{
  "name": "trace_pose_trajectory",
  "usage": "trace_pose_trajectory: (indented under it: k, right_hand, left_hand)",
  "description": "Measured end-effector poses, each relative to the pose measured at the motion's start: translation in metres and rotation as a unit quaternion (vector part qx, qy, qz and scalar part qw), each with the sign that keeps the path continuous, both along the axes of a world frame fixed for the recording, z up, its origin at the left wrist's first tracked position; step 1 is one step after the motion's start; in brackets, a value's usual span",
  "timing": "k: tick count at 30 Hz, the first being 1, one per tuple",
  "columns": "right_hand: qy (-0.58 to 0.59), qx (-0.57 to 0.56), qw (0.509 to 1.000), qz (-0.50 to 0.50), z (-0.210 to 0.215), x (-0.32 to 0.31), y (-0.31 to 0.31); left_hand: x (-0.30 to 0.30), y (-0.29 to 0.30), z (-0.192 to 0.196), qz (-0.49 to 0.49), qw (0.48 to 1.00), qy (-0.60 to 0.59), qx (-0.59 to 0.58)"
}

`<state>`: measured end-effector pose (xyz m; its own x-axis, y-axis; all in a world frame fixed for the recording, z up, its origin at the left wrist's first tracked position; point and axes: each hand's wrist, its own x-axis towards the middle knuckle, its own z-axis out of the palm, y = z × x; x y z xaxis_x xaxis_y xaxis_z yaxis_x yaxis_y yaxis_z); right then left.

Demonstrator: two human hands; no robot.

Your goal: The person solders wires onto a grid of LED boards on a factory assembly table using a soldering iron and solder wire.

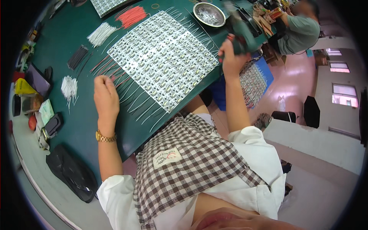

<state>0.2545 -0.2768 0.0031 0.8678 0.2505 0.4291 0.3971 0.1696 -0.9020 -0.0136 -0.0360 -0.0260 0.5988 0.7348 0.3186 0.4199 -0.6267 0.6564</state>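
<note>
A large white panel of small circuit boards (161, 61) lies on the green table, with wires sticking out along its edges. My left hand (106, 96) is at the panel's left edge, beside red and white wire ends (119, 76). Its fingers are curled together, and what they may pinch is hidden. Raised at the panel's right side, my right hand (233, 61) is closed round the handle of a dark green cordless drill (245, 34). The drill is smeared by motion, and its tip cannot be made out.
Bundles of red wires (131, 16), white wires (101, 34) and black wires (78, 57) lie left of the panel. A metal bowl (209, 14) of small parts stands at the back. Another person (301, 30) sits at the far right. A blue tray (264, 73) holds another wired panel.
</note>
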Motion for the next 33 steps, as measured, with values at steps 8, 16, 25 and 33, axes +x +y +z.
trace_pose_trajectory:
  k: [8,16,25,33]
  right_hand:
    - [0.068,0.158,0.982,0.077,0.005,-0.035,-0.001]
    - [0.474,0.269,0.776,0.318,-0.009,-0.098,-0.029]
    - [0.697,0.470,0.361,0.404,0.000,-0.124,-0.026]
    - [0.710,0.515,0.296,0.377,0.006,-0.126,-0.026]
  left_hand:
    - [-0.005,-0.010,0.027,0.029,0.995,-0.048,0.088]
    - [0.011,-0.037,0.019,-0.090,0.992,-0.054,-0.066]
    - [0.006,-0.034,0.003,-0.070,0.990,0.019,-0.118]
    - [0.008,-0.034,0.001,-0.103,0.993,-0.025,-0.049]
